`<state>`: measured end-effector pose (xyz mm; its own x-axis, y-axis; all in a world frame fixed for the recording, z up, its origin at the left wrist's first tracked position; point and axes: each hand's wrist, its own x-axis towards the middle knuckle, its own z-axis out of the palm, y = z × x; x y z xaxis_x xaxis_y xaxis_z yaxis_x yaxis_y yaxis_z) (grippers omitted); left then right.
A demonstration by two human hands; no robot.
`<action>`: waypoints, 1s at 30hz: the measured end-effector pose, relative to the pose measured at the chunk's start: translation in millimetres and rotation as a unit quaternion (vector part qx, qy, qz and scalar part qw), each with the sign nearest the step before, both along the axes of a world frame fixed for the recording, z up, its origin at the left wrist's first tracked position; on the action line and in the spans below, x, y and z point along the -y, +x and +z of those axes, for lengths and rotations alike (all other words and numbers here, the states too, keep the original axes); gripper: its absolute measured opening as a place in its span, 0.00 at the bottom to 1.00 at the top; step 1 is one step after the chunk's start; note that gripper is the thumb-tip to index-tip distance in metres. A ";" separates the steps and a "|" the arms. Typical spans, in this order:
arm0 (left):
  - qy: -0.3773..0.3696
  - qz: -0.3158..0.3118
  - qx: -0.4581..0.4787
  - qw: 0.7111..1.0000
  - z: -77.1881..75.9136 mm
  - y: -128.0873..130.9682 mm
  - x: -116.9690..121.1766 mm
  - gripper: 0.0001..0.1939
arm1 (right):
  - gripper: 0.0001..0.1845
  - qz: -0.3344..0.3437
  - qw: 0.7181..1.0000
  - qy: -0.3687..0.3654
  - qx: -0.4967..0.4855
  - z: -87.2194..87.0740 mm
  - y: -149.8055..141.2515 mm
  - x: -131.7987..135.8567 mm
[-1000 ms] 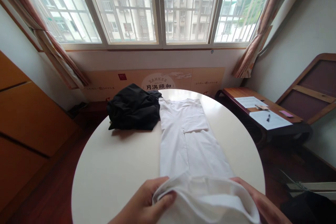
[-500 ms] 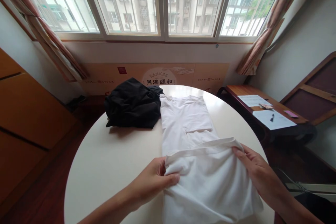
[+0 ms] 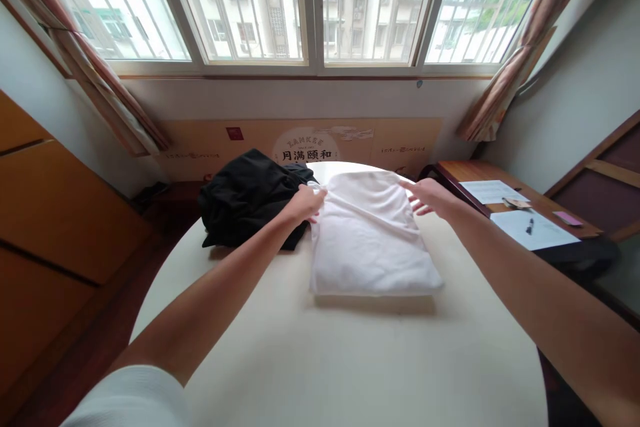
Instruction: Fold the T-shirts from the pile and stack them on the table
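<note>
A white garment lies folded in half on the round cream table, its fold toward me. Both arms reach far across the table. My left hand pinches the garment's far left corner between thumb and fingers. Over at the far right corner is my right hand, its fingers partly spread and touching the cloth's edge. A crumpled black garment sits just left of the white one, against my left hand.
A low wooden side table at the right holds papers and a pen. Windows with curtains run along the far wall, and a printed board leans below them. Wooden cabinets stand at the left.
Both hands carried the white garment's near end away from me and laid it over the far end, folding it in half. My arms are now stretched out.
</note>
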<state>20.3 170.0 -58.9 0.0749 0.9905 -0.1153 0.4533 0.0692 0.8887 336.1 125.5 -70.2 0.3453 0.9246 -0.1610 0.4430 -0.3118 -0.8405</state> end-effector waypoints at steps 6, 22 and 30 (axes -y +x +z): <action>0.051 -0.158 -0.194 0.967 -45.8 -27.7 46.2 0.18 | 0.16 0.023 0.991 -0.039 0.129 -61.4 0.3 30.0; -0.004 -0.036 0.044 0.998 -31.1 -2.1 -6.5 0.16 | 0.22 0.007 0.995 0.008 0.098 -58.7 -16.6 1.5; 0.133 0.038 0.051 0.989 -25.5 11.4 -55.1 0.08 | 0.11 -0.022 0.983 0.108 0.145 -43.3 -25.0 -28.8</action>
<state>31.8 225.1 -84.4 -0.0031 0.9879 0.1551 0.3637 -0.1434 0.9204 311.0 154.3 -113.6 0.3880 0.9097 0.1483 0.6640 -0.1643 -0.7295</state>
